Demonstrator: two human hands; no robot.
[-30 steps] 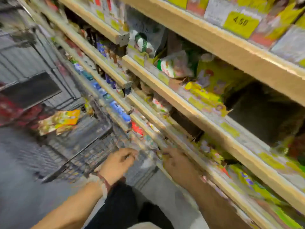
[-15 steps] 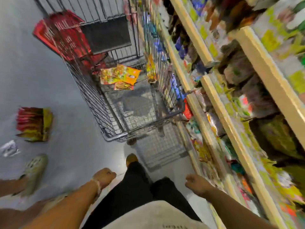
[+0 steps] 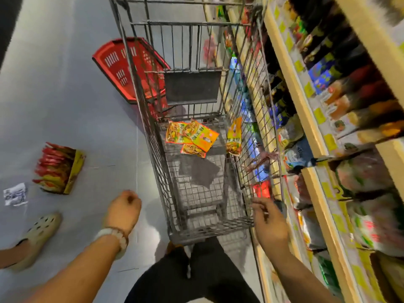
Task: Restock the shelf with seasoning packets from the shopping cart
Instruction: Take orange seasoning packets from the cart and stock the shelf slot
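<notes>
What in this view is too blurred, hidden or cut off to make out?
Head view only:
- Print on the seasoning packets in the shopping cart: too small and blurred.
- Goods on the shelf: smeared by motion blur.
- Right hand fingers: blurred.
- Person beside, wearing a pale clog: cut off by the left edge.

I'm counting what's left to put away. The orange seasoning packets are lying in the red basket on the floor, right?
Not quite. The head view shows the orange seasoning packets lying in the shopping cart; the red basket sits on the floor beside it.
</notes>
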